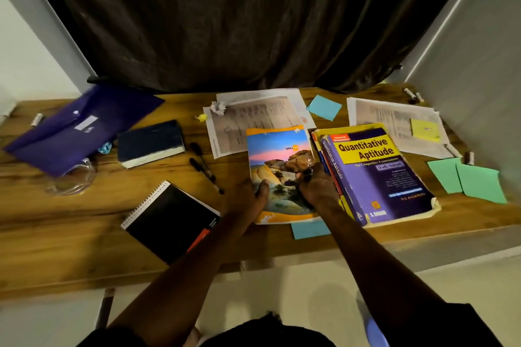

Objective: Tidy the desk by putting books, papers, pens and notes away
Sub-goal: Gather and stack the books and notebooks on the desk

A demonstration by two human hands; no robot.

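Gripping the orange-bordered, landscape-cover paper notebook [279, 149], our left hand [245, 200] and right hand [318, 189] curl round its sides. Its long axis points away from us.

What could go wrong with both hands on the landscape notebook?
The blue note lies partly under the notebook at the desk edge; moving the notebook may drag it off. The right hand is squeezed against the book stack, so lifting may nudge it. The pens near the left hand could roll.

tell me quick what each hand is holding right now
Left hand: grips the landscape-cover notebook by its left edge.
Right hand: curled on that notebook's right edge, gripping it.
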